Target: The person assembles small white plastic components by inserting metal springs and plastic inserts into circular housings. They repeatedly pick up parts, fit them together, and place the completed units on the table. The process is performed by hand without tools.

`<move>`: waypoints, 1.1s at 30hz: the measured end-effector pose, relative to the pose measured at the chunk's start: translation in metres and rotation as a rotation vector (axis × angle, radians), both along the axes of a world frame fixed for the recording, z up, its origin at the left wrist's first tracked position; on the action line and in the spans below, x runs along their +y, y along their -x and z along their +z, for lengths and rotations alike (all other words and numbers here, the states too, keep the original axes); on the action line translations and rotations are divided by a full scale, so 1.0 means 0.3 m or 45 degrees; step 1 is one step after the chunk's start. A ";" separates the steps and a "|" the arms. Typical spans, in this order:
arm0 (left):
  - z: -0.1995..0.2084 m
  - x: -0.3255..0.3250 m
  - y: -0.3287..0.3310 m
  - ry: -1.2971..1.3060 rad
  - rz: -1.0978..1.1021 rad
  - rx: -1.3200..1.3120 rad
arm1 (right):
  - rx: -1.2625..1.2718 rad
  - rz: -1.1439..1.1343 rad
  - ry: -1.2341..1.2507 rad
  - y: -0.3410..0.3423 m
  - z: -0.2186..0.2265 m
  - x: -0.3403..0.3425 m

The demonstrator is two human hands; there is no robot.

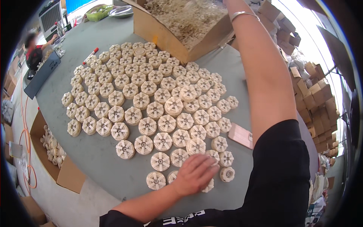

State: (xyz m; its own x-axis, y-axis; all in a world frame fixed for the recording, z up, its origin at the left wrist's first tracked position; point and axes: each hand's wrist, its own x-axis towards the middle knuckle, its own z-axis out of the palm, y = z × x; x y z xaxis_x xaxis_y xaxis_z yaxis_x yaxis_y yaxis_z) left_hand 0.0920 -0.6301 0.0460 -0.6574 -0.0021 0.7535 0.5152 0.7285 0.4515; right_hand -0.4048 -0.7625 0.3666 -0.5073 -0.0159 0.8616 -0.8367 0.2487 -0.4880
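Observation:
Many round cream plastic parts (147,126), each with a spoked top, stand in loose rows on a grey-green table (98,178). My left hand (194,174) is over the near right end of the rows, its bent fingers closed on a round part (213,155); the palm hides the pieces beneath. A few parts, such as one raised piece (174,106), sit on top of others. My right arm stretches far forward past a large open cardboard box (162,30) filled with small tan pieces (185,17). The right hand itself lies beyond the upper edge.
A pink phone (241,136) lies right of the rows, a red-and-white marker (90,55) at far left. Beside the table stands a carton (72,176) of white parts. A person (34,51) sits beyond a blue-grey bin (41,75). Flattened cartons (317,109) are piled to the right.

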 end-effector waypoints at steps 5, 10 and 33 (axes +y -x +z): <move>0.031 -0.011 0.001 0.093 0.060 0.020 | -0.273 0.567 0.201 -0.376 0.191 0.363; 0.021 0.057 0.034 0.084 0.041 0.145 | -0.302 0.568 -0.140 -0.561 0.145 1.032; -0.019 0.995 -0.358 0.029 -0.389 -0.750 | -0.728 -0.022 -0.523 -1.624 -0.987 2.204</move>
State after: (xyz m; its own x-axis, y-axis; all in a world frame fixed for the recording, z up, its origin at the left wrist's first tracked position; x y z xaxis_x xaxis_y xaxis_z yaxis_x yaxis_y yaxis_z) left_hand 0.1994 -0.3317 0.0403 -0.9280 0.2614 0.2655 0.3717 0.6018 0.7068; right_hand 0.0823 -0.1013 0.0704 -0.8818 -0.2710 0.3859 -0.4715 0.5180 -0.7137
